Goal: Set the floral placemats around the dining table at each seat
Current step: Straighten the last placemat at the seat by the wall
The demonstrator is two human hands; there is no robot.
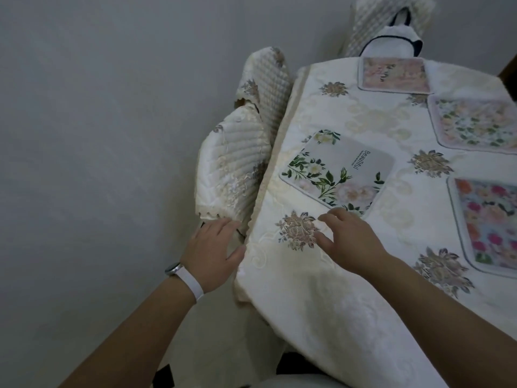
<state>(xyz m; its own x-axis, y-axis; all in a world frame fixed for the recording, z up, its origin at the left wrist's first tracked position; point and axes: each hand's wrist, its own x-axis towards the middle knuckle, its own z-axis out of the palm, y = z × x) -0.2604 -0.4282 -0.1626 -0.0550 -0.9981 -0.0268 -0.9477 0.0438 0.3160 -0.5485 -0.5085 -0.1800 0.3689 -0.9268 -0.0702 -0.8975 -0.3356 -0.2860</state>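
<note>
**Dim corner, cloth-draped furniture**

A plain grey wall (98,121) fills the left. Against it stands a counter (330,317) under a cream embroidered tablecloth. Quilted cream-covered chairs (232,169) stand at the counter's wall-side edge and far end. Light is soft, muted.

A cream tablecloth (321,289) with woven scrollwork and embroidered flower medallions covers the bench and hangs over its near corner. One medallion (298,229) sits close to the left edge, another (430,163) lies further in towards the middle. Beside the left edge stands a chair in a quilted cream cover (232,169), its backrest (265,85) embroidered and scallop-trimmed. At the far edge a second quilted chair (372,21) holds a white bag with dark handles (391,43). A plain grey wall (98,121) fills the left side.
</note>
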